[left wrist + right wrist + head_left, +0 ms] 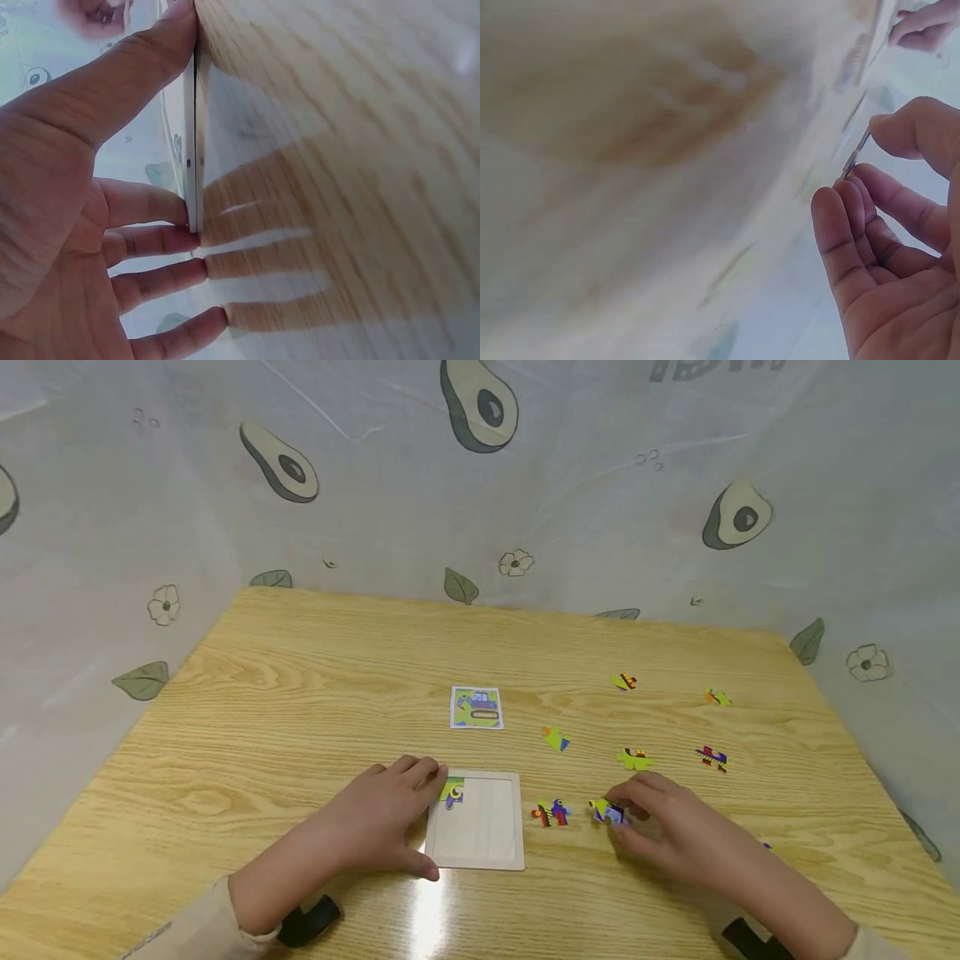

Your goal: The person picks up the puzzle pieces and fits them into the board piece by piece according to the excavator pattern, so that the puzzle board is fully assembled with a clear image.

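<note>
In the head view my left hand (393,818) rests at the left side of a square wooden puzzle tray (483,864), thumb by its lower corner and fingers by its upper one. The left wrist view has these fingers (161,277) spread, fairly straight, against the tray's edge (193,150) and the table. One puzzle piece (453,792) lies in the tray's upper left corner. My right hand (667,827) pinches another puzzle piece (606,811) between thumb and fingers, right of the tray. From the right wrist that piece (853,159) appears edge-on.
Beside the tray lies a puzzle piece (552,812) with red and purple parts. Several more, among them a green one (634,759) and a striped one (712,758), are scattered to the right. A picture card (476,707) of an excavator lies behind the tray.
</note>
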Motion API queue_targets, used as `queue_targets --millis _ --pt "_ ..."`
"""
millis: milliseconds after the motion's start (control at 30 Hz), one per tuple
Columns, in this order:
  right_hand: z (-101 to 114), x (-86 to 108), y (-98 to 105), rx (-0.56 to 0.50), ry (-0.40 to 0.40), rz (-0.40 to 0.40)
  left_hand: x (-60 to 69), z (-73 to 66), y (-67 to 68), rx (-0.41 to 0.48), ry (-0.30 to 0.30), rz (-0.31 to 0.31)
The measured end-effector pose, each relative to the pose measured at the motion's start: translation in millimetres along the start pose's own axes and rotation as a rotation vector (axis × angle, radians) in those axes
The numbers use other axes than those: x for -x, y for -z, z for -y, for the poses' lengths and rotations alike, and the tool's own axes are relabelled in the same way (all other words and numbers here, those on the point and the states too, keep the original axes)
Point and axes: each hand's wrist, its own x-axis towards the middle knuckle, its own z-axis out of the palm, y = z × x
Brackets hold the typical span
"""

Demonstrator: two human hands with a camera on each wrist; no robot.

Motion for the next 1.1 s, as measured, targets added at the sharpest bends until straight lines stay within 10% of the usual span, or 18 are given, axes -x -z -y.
queue_targets --millis 600,1100 --pt "57 -96.7 -28 -0.005 0.190 0.197 -0.1 0.2 -1.1 0.000 0.002 -0.009" --pt "76 -120.8 -48 0.113 0.307 0.198 -2.5 -0.5 0.0 -0.016 0.012 0.012"
